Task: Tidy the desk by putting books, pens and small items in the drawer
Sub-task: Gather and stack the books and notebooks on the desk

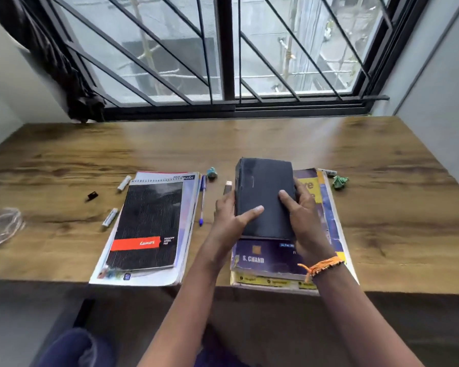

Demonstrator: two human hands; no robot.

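A thick dark book (pixel 264 186) lies on top of a purple and yellow textbook (pixel 270 256) at the desk's front right. My left hand (pixel 229 215) grips its left side and my right hand (pixel 305 223) grips its right side. To the left, a black spiral pad (pixel 149 223) rests on a larger notebook (pixel 188 197). A blue pen (pixel 202 200) lies between the two piles. Two white markers (pixel 124 183) (pixel 110 218) lie left of the pad, and a USB stick (pixel 227 187) sits by my left hand. No drawer is in view.
The wooden desk (pixel 249 139) runs up to a barred window (pixel 223 49). A glass dish (pixel 2 226) sits at the far left, near a small black clip (pixel 92 196). A blue crumpled wad (pixel 212 172), a green crumpled wad (pixel 339 181) and a third marker (pixel 327 171) lie behind the books.
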